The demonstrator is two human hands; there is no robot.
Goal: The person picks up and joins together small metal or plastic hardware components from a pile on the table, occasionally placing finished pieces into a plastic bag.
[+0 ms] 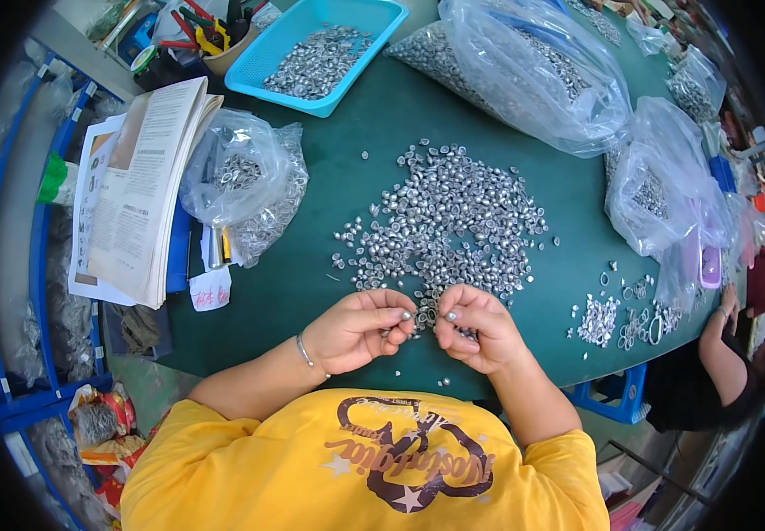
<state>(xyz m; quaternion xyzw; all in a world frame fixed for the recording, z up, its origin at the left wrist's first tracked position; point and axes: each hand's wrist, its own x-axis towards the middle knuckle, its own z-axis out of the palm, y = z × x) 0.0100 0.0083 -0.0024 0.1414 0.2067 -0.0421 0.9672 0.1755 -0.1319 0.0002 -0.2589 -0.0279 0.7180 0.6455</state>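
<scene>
My left hand (357, 333) is closed, pinching a small silver metal piece (405, 315) between thumb and forefinger. More silver pieces show under its curled fingers. Close beside it, my right hand (485, 334) also pinches a small rounded silver piece (450, 316), and others show by its lower fingers. The two hands are apart by a narrow gap at the near edge of a wide pile of silver metal pieces (462, 208), many dome-shaped or cupped. The pile lies loose on the green tabletop (338, 190). The exact kind of piece is too small to tell.
A light-blue basket (285, 102) of similar pieces stands far left, near a tool pot (230, 58). Clear plastic bags (242, 181) and papers (139, 190) lie left; larger bags (568, 111) lie far right. Rings (637, 327) and another person's arm (724, 363) are at right.
</scene>
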